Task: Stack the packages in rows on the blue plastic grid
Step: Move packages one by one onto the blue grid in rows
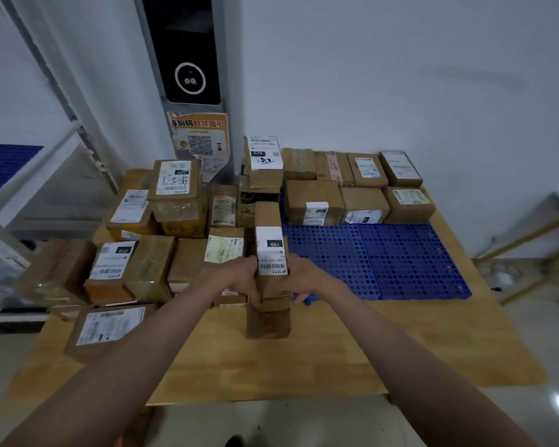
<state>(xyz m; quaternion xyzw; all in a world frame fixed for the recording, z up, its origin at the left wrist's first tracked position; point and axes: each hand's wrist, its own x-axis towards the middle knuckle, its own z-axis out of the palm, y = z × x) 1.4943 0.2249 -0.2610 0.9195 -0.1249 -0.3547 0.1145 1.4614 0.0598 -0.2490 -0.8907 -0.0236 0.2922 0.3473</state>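
Both hands clamp a long, narrow brown package (pixel 270 253) from its two sides: the left hand (pixel 239 277) grips the left face and the right hand (pixel 299 276) grips the right face, fingers curled around its lower part. The package carries a white label printed "150" and a barcode, and it is held over the middle of the wooden table (pixel 304 356), just left of the blue plastic grid (pixel 384 259).

The grid lies on the right half of the table, reaching toward its right edge. Along the grid's far side sit 2 rows of brown packages: a back row (pixel 352 167) of 4 near the wall, and a front row (pixel 359 203) of 3 just before it, each touching its neighbour. The near part of the grid shows bare blue holes.

On the left half of the table stands a crowded heap of unsorted packages (pixel 136 253), some stacked on others, most with white labels. One flat package (pixel 108 327) lies alone near the table's left front corner. A tall labelled package marked "070" (pixel 263 156) stands at the far edge beside the back row.
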